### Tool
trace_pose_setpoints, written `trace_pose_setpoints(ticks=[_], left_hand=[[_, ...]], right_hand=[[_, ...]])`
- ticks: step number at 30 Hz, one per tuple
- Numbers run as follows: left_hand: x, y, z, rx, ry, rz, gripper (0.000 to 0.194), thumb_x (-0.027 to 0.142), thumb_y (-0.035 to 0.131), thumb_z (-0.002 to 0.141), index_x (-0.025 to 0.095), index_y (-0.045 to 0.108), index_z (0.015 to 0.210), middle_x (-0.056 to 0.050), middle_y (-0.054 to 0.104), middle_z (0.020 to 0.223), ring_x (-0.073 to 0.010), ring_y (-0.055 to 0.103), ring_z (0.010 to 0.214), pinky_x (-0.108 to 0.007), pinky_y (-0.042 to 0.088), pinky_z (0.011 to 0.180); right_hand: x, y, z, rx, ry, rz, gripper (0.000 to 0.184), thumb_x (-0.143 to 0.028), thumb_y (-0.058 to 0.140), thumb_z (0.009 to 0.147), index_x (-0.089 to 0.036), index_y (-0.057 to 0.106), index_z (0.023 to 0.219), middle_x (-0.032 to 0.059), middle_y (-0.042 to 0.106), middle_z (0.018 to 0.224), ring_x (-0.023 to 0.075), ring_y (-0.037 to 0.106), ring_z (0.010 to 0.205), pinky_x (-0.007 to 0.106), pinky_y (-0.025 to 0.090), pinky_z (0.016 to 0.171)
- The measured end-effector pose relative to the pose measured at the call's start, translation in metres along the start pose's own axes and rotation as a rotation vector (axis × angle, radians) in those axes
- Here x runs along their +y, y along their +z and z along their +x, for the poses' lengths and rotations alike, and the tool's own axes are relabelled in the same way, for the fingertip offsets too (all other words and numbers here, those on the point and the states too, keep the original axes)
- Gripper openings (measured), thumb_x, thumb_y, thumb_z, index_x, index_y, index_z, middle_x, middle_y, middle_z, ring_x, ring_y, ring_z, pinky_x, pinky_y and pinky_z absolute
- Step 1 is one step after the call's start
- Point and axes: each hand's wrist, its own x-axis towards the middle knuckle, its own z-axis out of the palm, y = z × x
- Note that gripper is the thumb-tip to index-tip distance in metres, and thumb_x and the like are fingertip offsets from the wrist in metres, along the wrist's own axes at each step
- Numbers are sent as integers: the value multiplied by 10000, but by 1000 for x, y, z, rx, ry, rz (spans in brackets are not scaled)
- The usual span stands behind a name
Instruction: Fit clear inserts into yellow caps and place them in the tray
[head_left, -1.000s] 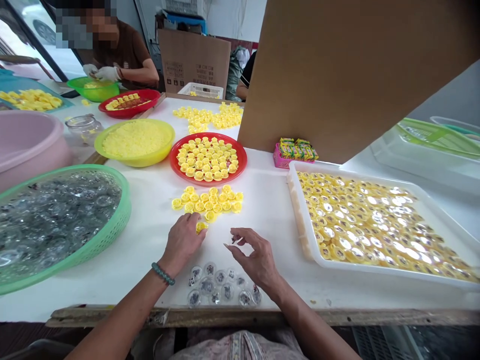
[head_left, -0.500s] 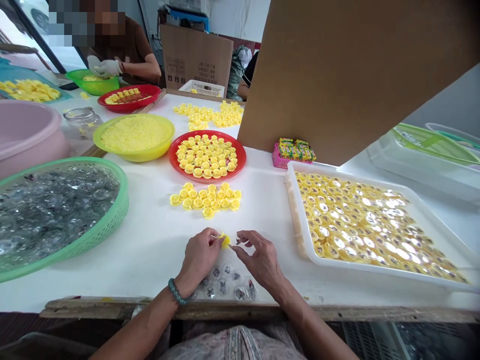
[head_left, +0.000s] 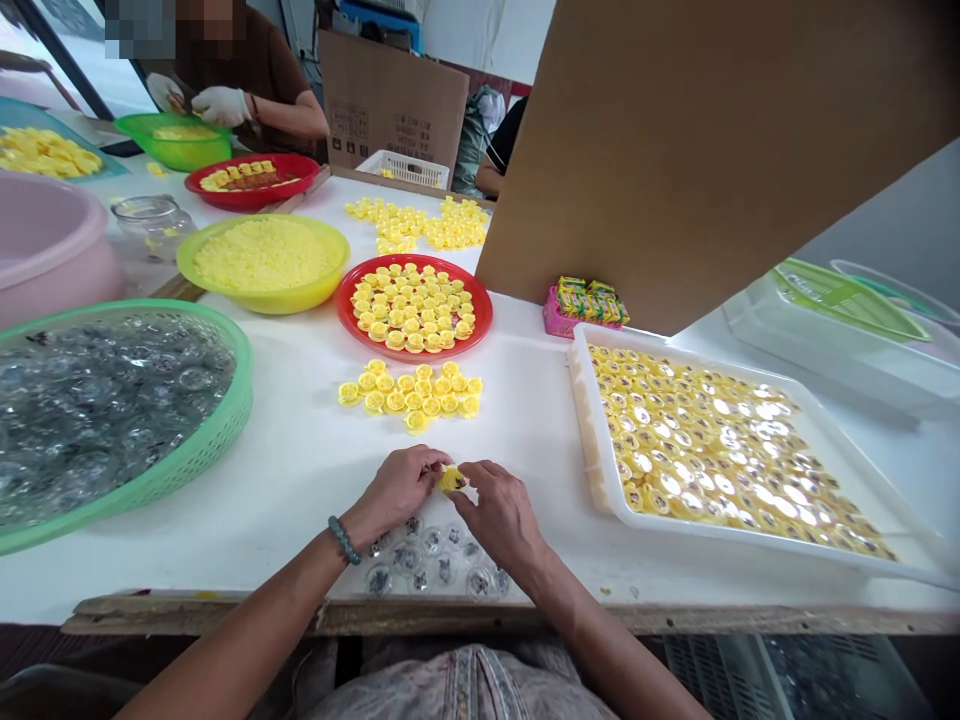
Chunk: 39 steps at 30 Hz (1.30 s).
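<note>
Meeting above the white table (head_left: 300,440), the person's two bare hands close around one small yellow cup (head_left: 452,480). The left hand (head_left: 401,490), with a beaded bracelet (head_left: 344,540) at its wrist, pinches the cup's left side between thumb and fingertips. The right hand (head_left: 499,515) is half curled, thumb and forefinger a little apart at the cup's right side; whether it grips the cup or only touches it cannot be told. A dark mark shows on the cup's face.

Just below the hands, near the table edge, lie clear discs (head_left: 431,542) with dark prints. Beyond the hands sit loose yellow cups (head_left: 414,401), then a red plate (head_left: 481,330) full of more. To the left is a green basket (head_left: 241,400) heaped with clear pieces; to the right, a white tray (head_left: 586,430) holds many shiny-topped yellow cups. Across the table, another person wears white gloves (head_left: 223,105).
</note>
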Motion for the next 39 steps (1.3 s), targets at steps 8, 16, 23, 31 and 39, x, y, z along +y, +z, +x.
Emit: trace_pose_setpoints(ticks=[8,16,23,31,39], left_hand=[[-5,14,-5,66,-100,-179,219,96,495,705,200,669,789,10,668,747,-154,589,685,-246,413,644],[-8,17,-2,83,-120,-209,214,134,504,716,202,692,793,-4,687,774,-166,606,713,-252,430,656],[-9,19,-3,92,-137,-188,201,168,509,728,200,699,788,-12,695,787,-176,610,714,-266,441,660],[-5,21,-3,119,-163,-166,141,198,530,726,198,669,751,3,668,698,-164,592,642,-256,425,603],[0,21,-5,108,-201,-238,143,238,510,745,177,639,744,-6,638,664,-161,570,620,-250,415,574]], right_hand=[[1,4,1,-49,-70,-54,59,-163,583,811,-192,612,852,39,654,847,174,582,816,249,411,715],[12,0,8,-122,-249,-12,58,-135,609,804,-194,606,802,11,659,801,146,582,776,229,404,694],[11,-1,9,-171,-311,-148,112,-94,527,830,-177,600,847,35,648,802,171,556,748,263,400,647],[20,7,-6,24,-323,-145,196,-134,448,889,-185,599,1004,76,615,1029,192,531,861,299,447,751],[20,16,-21,19,-335,-189,210,-102,422,894,-142,574,1033,100,584,983,195,514,861,303,467,760]])
